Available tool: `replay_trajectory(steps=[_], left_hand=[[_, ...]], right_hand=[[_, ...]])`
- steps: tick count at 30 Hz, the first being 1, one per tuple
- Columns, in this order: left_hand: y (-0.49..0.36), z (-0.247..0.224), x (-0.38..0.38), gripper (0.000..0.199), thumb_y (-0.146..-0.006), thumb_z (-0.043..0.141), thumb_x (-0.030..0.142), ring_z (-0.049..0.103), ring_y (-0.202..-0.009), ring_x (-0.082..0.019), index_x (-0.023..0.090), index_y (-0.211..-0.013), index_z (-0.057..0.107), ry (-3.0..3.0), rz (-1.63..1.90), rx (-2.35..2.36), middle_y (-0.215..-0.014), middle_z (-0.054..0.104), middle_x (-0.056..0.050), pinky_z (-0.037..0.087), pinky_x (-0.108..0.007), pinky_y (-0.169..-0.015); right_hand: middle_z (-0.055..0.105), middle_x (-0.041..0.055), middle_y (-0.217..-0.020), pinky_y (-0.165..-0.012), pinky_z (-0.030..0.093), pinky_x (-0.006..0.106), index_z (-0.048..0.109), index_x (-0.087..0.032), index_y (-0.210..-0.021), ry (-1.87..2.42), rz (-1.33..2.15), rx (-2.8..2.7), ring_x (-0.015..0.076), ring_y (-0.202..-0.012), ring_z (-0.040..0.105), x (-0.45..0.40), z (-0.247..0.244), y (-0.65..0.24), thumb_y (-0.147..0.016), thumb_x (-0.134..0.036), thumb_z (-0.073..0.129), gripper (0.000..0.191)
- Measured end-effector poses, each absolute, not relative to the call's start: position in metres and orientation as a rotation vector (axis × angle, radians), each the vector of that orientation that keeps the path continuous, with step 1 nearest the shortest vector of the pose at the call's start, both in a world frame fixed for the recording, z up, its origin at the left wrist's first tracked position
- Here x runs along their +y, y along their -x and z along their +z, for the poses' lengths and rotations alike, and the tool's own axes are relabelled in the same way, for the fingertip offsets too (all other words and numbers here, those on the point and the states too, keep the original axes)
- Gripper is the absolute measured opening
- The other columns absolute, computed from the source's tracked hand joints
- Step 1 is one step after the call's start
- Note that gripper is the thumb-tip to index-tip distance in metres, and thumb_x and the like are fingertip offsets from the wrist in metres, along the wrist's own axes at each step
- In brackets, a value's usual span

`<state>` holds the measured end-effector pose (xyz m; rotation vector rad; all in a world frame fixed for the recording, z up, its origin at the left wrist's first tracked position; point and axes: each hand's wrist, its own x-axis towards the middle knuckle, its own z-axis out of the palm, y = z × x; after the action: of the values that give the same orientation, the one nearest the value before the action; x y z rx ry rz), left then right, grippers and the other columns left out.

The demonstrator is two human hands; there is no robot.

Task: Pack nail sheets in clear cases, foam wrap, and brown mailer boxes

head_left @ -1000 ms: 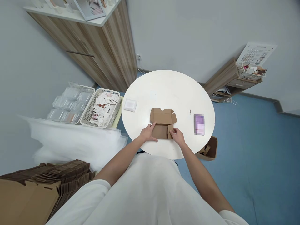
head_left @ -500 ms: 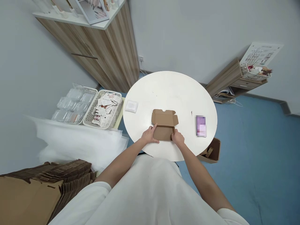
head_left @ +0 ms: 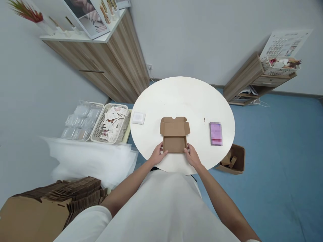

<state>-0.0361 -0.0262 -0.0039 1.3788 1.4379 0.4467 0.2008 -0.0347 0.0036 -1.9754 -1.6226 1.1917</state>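
A small brown cardboard box (head_left: pixel 175 144) lies on the white round table (head_left: pixel 186 97), its lid folded back on the far side with side flaps spread. Nothing shows inside it. My left hand (head_left: pixel 157 154) grips the box's left wall, thumb at the near corner and fingers along the outside. On the opposite wall, my right hand (head_left: pixel 191 155) holds the near right corner in the same way. To the left on the table sits a clear-and-white flat packet (head_left: pixel 138 118). A blurred purple item (head_left: pixel 216 133) lies to the right.
Left of the table stand a white basket of printed cards (head_left: pixel 123 129) and a basket of clear plastic packs (head_left: pixel 82 121). White sheets (head_left: pixel 93 158) and stacked flat cardboard (head_left: pixel 37 215) are nearer. An open carton (head_left: pixel 238 159) holds cardboard pieces on the floor at right.
My left hand has shifted from inside the box's left edge to its outer wall. The box's front now looks squarer, and my right hand has moved to the outside of the right wall.
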Motion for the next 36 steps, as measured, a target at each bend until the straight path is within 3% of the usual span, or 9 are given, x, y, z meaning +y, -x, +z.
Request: replay_trajectory(steps=[6, 14, 18, 22, 25, 28, 36], left_hand=[[0.009, -0.005, -0.012, 0.071, -0.073, 0.057, 0.03, 0.045, -0.105, -0.021, 0.023, -0.135, 0.025, -1.296, 0.514, 1.406, -0.129, 0.04, -0.011, 0.042, -0.032, -0.08], [0.001, -0.008, -0.013, 0.079, -0.069, 0.061, 0.032, 0.042, -0.11, -0.025, 0.02, -0.136, 0.021, -1.28, 0.5, 1.459, -0.132, 0.035, -0.013, 0.041, -0.036, -0.082], [0.015, -0.006, -0.016, 0.08, -0.072, 0.059, 0.04, 0.04, -0.114, -0.025, 0.02, -0.137, 0.017, -1.338, 0.474, 1.438, -0.134, 0.033, -0.015, 0.04, -0.039, -0.087], [0.056, -0.003, 0.0, 0.067, -0.078, 0.05, 0.044, 0.037, -0.118, -0.025, 0.017, -0.135, 0.023, -1.518, 0.543, 1.501, -0.131, 0.036, -0.014, 0.032, -0.041, -0.097], [0.105, -0.004, 0.026, 0.056, -0.081, 0.046, 0.041, 0.036, -0.119, -0.025, 0.014, -0.129, 0.034, -1.582, 0.701, 1.722, -0.126, 0.041, -0.015, 0.029, -0.041, -0.1], [0.156, -0.007, 0.058, 0.052, -0.08, 0.048, 0.039, 0.041, -0.115, -0.025, 0.014, -0.125, 0.039, -1.434, 0.818, 1.933, -0.124, 0.041, -0.015, 0.035, -0.039, -0.095], [0.211, -0.01, 0.132, 0.056, -0.079, 0.052, 0.041, 0.055, -0.099, -0.023, 0.018, -0.128, 0.04, -1.131, 0.719, 1.912, -0.127, 0.042, -0.015, 0.043, -0.033, -0.085]], right_hand=[[0.05, 0.0117, -0.113, -0.08, 0.043, 0.035, 0.033, -0.016, -0.129, 1.88, 1.176, -1.492, 0.0204, -0.094, 0.051, -0.035, -0.005, -0.22, -0.083, -0.05, 0.031, 0.057], [0.045, 0.0134, -0.115, -0.075, 0.045, 0.038, 0.027, -0.015, -0.132, 1.84, 1.169, -1.426, 0.0174, -0.08, 0.051, -0.034, -0.011, -0.226, -0.082, -0.049, 0.036, 0.06], [0.038, 0.0153, -0.12, -0.081, 0.043, 0.043, 0.028, -0.016, -0.13, 1.865, 0.779, -1.425, 0.0223, -0.096, 0.047, -0.047, -0.008, -0.22, -0.08, -0.046, 0.041, 0.059], [0.034, 0.0162, -0.123, -0.084, 0.042, 0.046, 0.032, -0.017, -0.126, 1.701, 0.479, -1.519, 0.0264, -0.111, 0.039, -0.044, 0.011, -0.186, -0.078, -0.038, 0.047, 0.054], [0.041, 0.0152, -0.118, -0.079, 0.045, 0.041, 0.037, -0.018, -0.123, 1.54, 0.631, -1.688, 0.0239, -0.104, 0.045, -0.02, 0.029, -0.135, -0.079, -0.032, 0.048, 0.047], [0.048, 0.0118, -0.114, -0.083, 0.044, 0.041, 0.045, -0.022, -0.117, 1.441, 0.931, -1.838, 0.0224, -0.101, 0.048, 0.018, 0.038, -0.073, -0.081, -0.031, 0.045, 0.037], [0.044, 0.0093, -0.125, -0.081, 0.046, 0.036, 0.037, -0.026, -0.126, 1.707, 1.521, -1.198, 0.0183, -0.096, 0.054, 0.116, 0.002, 0.037, -0.078, -0.041, 0.048, 0.051]])
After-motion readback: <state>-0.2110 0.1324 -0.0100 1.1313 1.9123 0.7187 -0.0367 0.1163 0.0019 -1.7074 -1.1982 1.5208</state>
